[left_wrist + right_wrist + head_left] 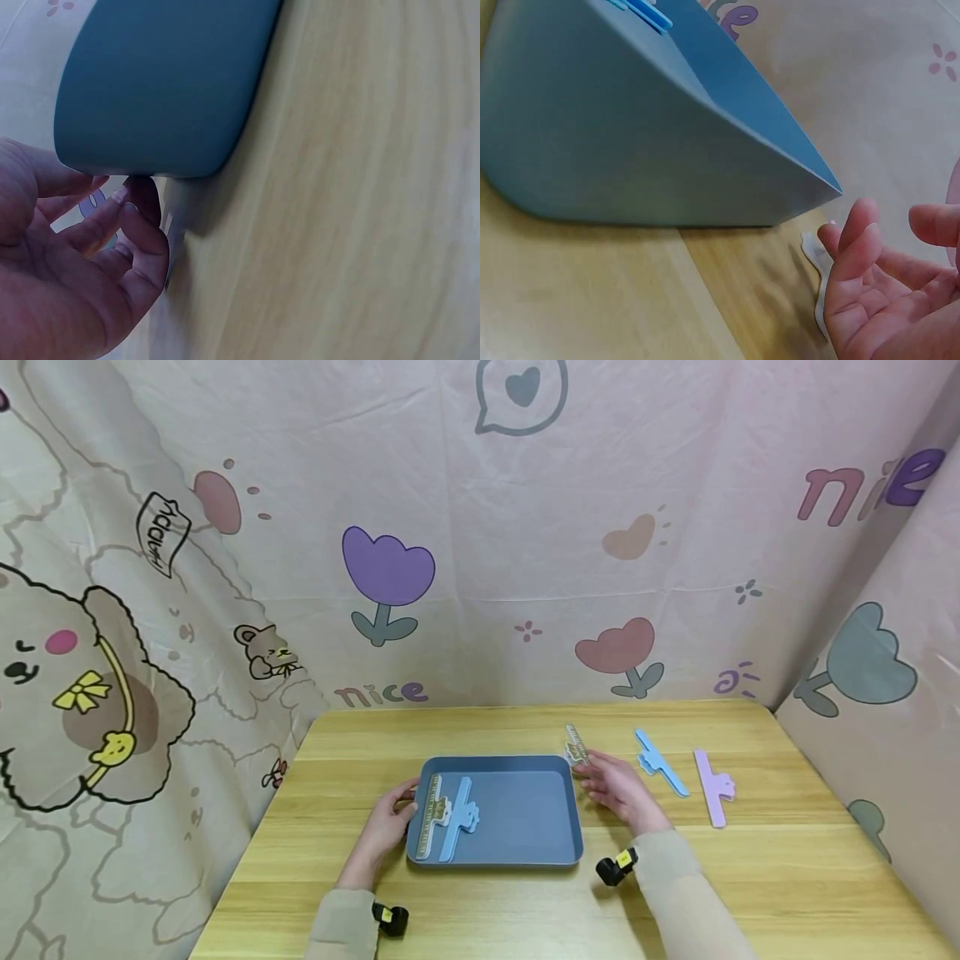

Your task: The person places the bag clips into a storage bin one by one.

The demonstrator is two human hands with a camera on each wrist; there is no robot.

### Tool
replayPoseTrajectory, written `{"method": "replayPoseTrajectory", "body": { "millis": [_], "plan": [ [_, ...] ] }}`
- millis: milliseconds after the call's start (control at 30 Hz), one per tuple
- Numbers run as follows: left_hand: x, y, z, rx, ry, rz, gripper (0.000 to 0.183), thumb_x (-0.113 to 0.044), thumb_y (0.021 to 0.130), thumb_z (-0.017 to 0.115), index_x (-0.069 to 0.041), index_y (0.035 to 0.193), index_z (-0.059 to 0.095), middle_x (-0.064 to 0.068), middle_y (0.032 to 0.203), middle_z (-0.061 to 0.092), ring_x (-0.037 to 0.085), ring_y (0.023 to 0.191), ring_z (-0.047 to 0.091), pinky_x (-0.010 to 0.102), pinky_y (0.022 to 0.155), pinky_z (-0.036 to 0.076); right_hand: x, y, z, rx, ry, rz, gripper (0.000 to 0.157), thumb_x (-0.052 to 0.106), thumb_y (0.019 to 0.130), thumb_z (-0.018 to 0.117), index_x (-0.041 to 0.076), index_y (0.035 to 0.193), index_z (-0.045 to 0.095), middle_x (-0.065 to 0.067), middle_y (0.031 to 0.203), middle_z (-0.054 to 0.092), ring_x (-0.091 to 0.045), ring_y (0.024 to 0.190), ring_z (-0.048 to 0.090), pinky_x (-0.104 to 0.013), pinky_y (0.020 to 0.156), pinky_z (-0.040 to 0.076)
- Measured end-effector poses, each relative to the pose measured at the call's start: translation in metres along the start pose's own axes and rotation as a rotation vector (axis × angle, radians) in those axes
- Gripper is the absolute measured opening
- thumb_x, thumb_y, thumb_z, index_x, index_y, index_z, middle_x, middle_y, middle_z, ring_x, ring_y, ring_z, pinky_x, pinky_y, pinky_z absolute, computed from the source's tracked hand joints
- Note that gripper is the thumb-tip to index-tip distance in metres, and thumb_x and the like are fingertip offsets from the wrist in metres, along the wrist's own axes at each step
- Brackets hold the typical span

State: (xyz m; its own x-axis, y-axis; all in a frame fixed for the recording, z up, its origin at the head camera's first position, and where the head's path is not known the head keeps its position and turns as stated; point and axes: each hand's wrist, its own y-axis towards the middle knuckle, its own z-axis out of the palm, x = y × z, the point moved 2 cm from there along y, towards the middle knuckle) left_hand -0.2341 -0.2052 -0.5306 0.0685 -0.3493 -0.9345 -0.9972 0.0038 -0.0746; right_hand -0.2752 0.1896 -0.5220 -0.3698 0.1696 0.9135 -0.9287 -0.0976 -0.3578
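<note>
My left hand [386, 821] grips the left edge of a blue-grey rectangular tray [510, 865]. In the left wrist view its fingers curl at the rim. Inside the tray's left part lie a clear clip [429, 831] with gold markings and a light blue clip [454, 835], side by side. My right hand [617, 787] is just past the tray's right edge, beside another clear-and-gold clip [574, 739] on the table. In the right wrist view thumb and fingers are spread apart; a pale edge of that clip [821, 289] shows behind the fingers. Contact there is unclear.
To the right on the wooden table [480, 914] lie a light blue clip [663, 767] and a lilac clip [708, 787]. A patterned curtain [480, 527] hangs behind the table's far edge and along both sides.
</note>
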Motion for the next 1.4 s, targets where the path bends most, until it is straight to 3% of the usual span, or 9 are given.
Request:
{"method": "replayPoseTrajectory", "body": {
  "millis": [333, 700, 1033, 1233, 1400],
  "plan": [
    [0.0, -0.001, 0.001, -0.004, 0.014, 0.0, 0.045, 0.004, 0.097, 0.05, -0.001, 0.142, 0.049, 0.022, 0.125, 0.055, 0.032, 0.106, 0.055, 0.038, 0.083, 0.047, -0.004, 0.013, 0.01, -0.008, 0.068, 0.042, 0.052, 0.023, 0.106, 0.041, 0.003, 0.152, 0.028, -0.008, 0.113, 0.062, -0.013, 0.074, 0.059, -0.024, 0.064, 0.047],
    [0.002, 0.001, 0.001, -0.001, 0.009, 0.011, 0.045, 0.005, 0.097, 0.049, -0.001, 0.142, 0.049, 0.022, 0.124, 0.055, 0.032, 0.104, 0.056, 0.038, 0.082, 0.048, -0.005, 0.016, 0.007, -0.069, 0.076, 0.038, 0.051, 0.015, 0.104, 0.044, 0.002, 0.152, 0.031, -0.015, 0.132, 0.054, -0.011, 0.072, 0.06, -0.022, 0.061, 0.046],
    [0.001, 0.002, 0.0, -0.002, 0.014, 0.009, 0.045, 0.005, 0.098, 0.049, -0.001, 0.142, 0.049, 0.022, 0.125, 0.055, 0.032, 0.104, 0.056, 0.038, 0.082, 0.047, -0.003, 0.012, -0.016, -0.249, 0.098, -0.003, 0.049, 0.009, 0.097, 0.058, 0.001, 0.144, 0.046, -0.005, 0.1, 0.065, -0.006, 0.061, 0.057, -0.02, 0.055, 0.045],
    [0.001, 0.0, -0.001, -0.006, 0.016, 0.019, 0.044, 0.005, 0.097, 0.05, 0.0, 0.141, 0.05, 0.023, 0.123, 0.055, 0.033, 0.105, 0.055, 0.038, 0.082, 0.047, -0.004, 0.009, -0.024, -0.423, 0.096, -0.05, 0.041, 0.004, 0.095, 0.057, -0.004, 0.135, 0.056, -0.004, 0.09, 0.069, -0.005, 0.056, 0.057, -0.02, 0.049, 0.045],
    [0.001, 0.001, -0.001, 0.0, 0.011, 0.018, 0.045, 0.005, 0.097, 0.05, 0.0, 0.142, 0.049, 0.022, 0.124, 0.055, 0.032, 0.104, 0.056, 0.038, 0.082, 0.048, -0.006, 0.01, -0.025, -0.479, 0.103, -0.073, 0.037, 0.003, 0.096, 0.056, -0.006, 0.132, 0.056, -0.004, 0.085, 0.07, -0.006, 0.057, 0.056, -0.019, 0.047, 0.043]
  ]
}}
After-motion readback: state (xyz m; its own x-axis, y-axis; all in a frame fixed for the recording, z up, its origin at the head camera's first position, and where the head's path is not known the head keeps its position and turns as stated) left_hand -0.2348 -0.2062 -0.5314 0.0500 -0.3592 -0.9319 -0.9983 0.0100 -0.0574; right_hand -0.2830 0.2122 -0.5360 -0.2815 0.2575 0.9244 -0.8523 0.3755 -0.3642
